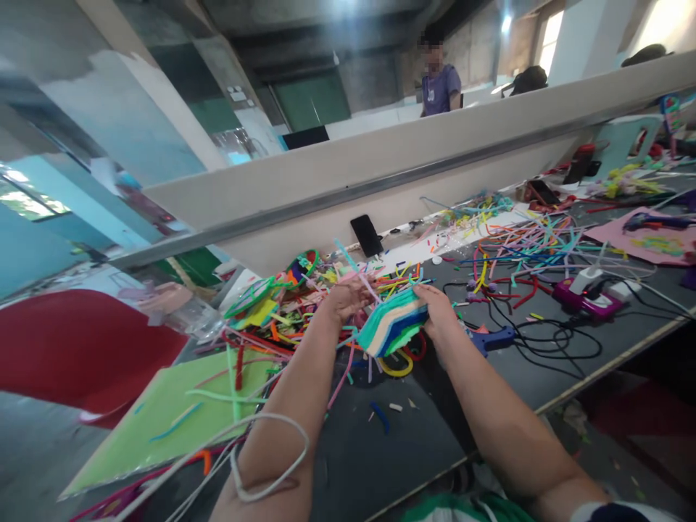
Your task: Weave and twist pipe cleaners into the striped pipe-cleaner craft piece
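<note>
From the head view, here was the striped piece [396, 320], held up over the near middle of the table [413, 442], in front of a heap of fuzzy stems [288, 326]. The right hand [433, 303] had its edge, thumb on top and fingers out of sight beneath, closed firmly enough to keep it aloft. Over on the other side, the left hand [352, 299] hung by the far corner, fingers half curled around a lilac stem [370, 287]; whether they truly pinched it, blur made it impossible to tell. And how far along? Teal, cream, blue and green bands lay snugly side by side, so a good share of the work looked done; but the ragged green lower edge and that lilac stem, apart from the bands, suggested more was left, though how much could not be told. Loose offcuts littered the table, a blue glue gun [492, 339] lay just beyond the right forearm, and a purple power strip [590, 299] had plugs in it. As for writing, a pale mark on the purple shirt [441, 90] across the partition [348, 163] was too small to read, the phone [366, 235] had a dark screen, and no brand or label came up legible anywhere.
</note>
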Demonstrator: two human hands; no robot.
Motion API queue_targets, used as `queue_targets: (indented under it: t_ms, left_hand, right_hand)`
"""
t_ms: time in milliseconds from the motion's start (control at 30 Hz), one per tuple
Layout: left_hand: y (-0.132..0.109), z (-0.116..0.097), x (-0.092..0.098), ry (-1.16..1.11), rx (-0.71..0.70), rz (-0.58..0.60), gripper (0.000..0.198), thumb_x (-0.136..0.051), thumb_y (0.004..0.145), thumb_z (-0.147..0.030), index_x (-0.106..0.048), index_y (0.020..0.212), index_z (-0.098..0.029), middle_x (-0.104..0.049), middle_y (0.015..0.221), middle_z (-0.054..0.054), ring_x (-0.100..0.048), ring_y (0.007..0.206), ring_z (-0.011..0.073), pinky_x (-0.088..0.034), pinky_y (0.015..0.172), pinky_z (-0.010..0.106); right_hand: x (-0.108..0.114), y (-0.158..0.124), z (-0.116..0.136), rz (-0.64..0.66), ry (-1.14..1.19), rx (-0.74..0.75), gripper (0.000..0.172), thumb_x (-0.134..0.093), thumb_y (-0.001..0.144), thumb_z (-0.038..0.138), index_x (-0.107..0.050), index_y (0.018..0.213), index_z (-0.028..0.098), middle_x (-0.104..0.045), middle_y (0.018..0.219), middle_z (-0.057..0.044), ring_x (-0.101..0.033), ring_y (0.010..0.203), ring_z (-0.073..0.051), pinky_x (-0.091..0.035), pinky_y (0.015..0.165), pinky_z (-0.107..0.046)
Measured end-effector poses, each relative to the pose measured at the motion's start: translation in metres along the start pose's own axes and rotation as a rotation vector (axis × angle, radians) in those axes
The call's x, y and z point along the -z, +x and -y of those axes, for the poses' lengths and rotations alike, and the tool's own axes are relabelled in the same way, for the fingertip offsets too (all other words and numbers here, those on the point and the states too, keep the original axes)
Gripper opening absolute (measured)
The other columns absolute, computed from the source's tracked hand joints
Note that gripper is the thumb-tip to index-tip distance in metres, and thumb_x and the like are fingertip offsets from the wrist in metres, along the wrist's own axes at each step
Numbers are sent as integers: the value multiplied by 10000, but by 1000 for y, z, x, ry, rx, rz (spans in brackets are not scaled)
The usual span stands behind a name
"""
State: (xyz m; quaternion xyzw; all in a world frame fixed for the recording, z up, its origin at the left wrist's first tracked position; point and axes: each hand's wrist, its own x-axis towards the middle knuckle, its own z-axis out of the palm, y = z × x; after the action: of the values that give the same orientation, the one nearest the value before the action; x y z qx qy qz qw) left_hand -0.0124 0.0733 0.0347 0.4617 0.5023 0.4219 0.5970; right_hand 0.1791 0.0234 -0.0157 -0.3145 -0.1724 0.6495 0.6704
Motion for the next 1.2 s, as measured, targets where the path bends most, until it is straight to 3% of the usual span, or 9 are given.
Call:
queue_targets:
  t_ms: [100, 267, 467, 600, 800, 900, 1067, 1133, 1200]
  left_hand:
    - [-15, -2, 10, 215, -121, -198, 213, -693, 702, -290, -587, 810, -141, -631, 741, 34, -597, 617, 131, -491, 615, 272]
    - [-52, 12, -2, 641, -588, -486, 203, -591, 797, -344, -615, 865, -155, -624, 762, 15, -574, 716, 139, -464, 698, 253]
    - [-70, 42, -45, 1110, -851, -334, 291, -489, 891, -259, -621, 1139, -185, -670, 1074, 107, -597, 1011, 217, -429, 916, 372]
    - [-69, 55, -50, 1230, -859, -373, 300, -454, 912, -233, -649, 1136, -187, -684, 1054, 109, -601, 1016, 212, -437, 926, 369]
    - [-64, 68, -43, 1206, -830, -363, 276, -461, 913, -244, -692, 1058, -200, -691, 1007, 92, -622, 929, 189, -475, 846, 317]
    - [-62, 73, -40, 1164, -841, -381, 311, -432, 922, -253, -670, 1113, -191, -681, 1043, 102, -606, 980, 202, -463, 884, 341]
    - [-69, 62, -19, 1199, -862, -613, 436, -393, 889, -150, -555, 1292, -189, -548, 1287, 138, -457, 1231, 249, -332, 1041, 422]
    - [-75, 51, -7, 1310, -826, -598, 502, -404, 848, -99, -536, 1313, -233, -458, 1398, 112, -329, 1343, 272, -238, 1089, 468]
    - [-81, 40, 4, 1430, -778, -502, 512, -424, 825, -97, -555, 1291, -264, -437, 1428, 87, -221, 1398, 295, -130, 1107, 534]
  right_hand:
    - [2, 3, 0, -73, 57, 41, 285, -785, 456, 244, -594, 660, 186, -632, 543, 30, -580, 528, -144, -475, 567, -280]
    - [1, 0, -2, -64, 140, 86, 272, -754, 493, 231, -575, 694, 201, -628, 563, 47, -584, 549, -135, -469, 568, -257]
    - [-2, -5, -5, 79, 153, 58, 258, -746, 558, 232, -557, 731, 203, -677, 643, 18, -627, 602, -158, -506, 616, -286]
    - [-2, -4, -10, 108, 131, 58, 218, -736, 585, 219, -565, 718, 196, -680, 627, 18, -641, 603, -160, -531, 659, -306]
    - [-1, -2, -15, 104, 79, 91, 177, -734, 600, 208, -581, 688, 191, -679, 612, 14, -639, 592, -161, -539, 659, -315]
    - [0, 0, -13, 114, 29, 85, 181, -742, 603, 217, -590, 697, 191, -675, 622, 18, -636, 597, -155, -528, 648, -301]
    - [3, 0, -6, 106, -75, 44, 219, -780, 577, 220, -602, 701, 192, -649, 590, 48, -610, 558, -129, -504, 611, -265]
    - [3, -1, -3, 194, -138, -35, 232, -793, 573, 231, -615, 717, 188, -663, 607, 35, -623, 573, -143, -511, 625, -278]
    - [4, -3, 0, 277, -183, -111, 232, -795, 578, 238, -627, 728, 182, -680, 629, 16, -634, 584, -156, -516, 631, -285]
